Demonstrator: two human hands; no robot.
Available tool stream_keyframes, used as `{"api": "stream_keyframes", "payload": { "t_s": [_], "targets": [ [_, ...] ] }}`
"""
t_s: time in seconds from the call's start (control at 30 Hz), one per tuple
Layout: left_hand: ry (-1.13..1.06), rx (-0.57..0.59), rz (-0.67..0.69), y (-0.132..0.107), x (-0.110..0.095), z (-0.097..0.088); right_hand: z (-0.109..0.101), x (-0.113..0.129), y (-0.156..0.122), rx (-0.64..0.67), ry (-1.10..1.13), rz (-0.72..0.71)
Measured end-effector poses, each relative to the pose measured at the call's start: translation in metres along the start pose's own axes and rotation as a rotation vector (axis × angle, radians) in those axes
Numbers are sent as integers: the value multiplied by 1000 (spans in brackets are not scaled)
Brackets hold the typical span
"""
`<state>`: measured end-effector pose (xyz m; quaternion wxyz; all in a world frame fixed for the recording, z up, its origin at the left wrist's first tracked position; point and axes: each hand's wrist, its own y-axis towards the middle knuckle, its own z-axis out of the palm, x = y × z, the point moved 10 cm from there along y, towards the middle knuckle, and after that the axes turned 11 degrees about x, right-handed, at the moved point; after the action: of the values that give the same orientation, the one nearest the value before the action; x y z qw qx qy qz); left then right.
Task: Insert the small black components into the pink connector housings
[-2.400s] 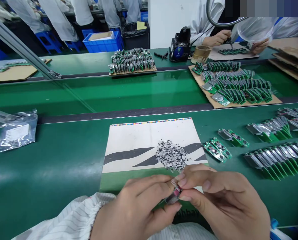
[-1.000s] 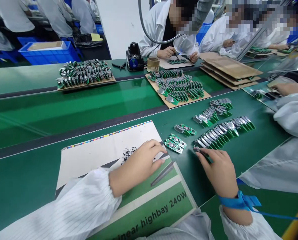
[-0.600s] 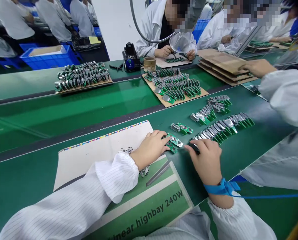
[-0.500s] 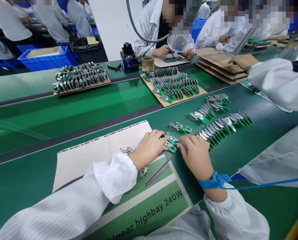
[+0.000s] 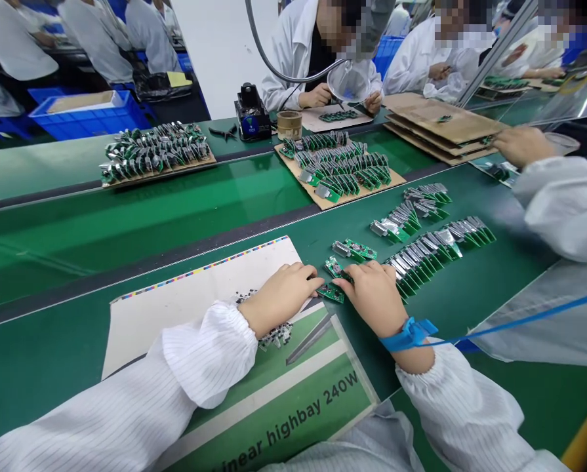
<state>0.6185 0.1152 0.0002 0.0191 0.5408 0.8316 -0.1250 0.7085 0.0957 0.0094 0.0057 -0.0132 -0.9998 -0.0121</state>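
Observation:
My left hand rests on the white printed sheet. Its fingers are curled together, with the tips pinching the edge of a small green circuit board. My right hand, with a blue wrist strap, is curled beside it. Its fingertips are down between that board and a second small board, and what they grip is hidden. A pile of tiny black components lies partly under my left wrist.
Another pair of boards and rows of overlapping boards lie to the right. Cardboard trays of boards sit on the green belt. A neighbour's sleeve and hand reach in at right. People opposite work under a magnifier.
The camera swung right. My hands parted: the right reached to the board rows, then came back left. Both hands now meet at the small loose boards by the sheet's right edge.

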Motion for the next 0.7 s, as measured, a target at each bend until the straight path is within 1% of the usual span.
{"api": "stream_keyframes", "payload": {
  "t_s": [0.1,0.2,0.3,0.47,0.57,0.7],
  "targets": [
    [-26,9,-7,-4,3,2,-1,1,4,-10,-18,11],
    [-62,2,-35,-4,7,3,-2,3,2,-14,-30,-1],
    [-110,-8,-37,-1,8,4,-2,5,-8,-13,-33,-23],
    [-217,-12,6,4,5,3,-4,4,-31,-19,-15,-49],
    [-290,-29,5,1,6,0,-9,-6,-45,-54,5,-32],
    [-388,-19,36,0,3,0,-13,-29,-60,-121,31,26]
  ]
}}
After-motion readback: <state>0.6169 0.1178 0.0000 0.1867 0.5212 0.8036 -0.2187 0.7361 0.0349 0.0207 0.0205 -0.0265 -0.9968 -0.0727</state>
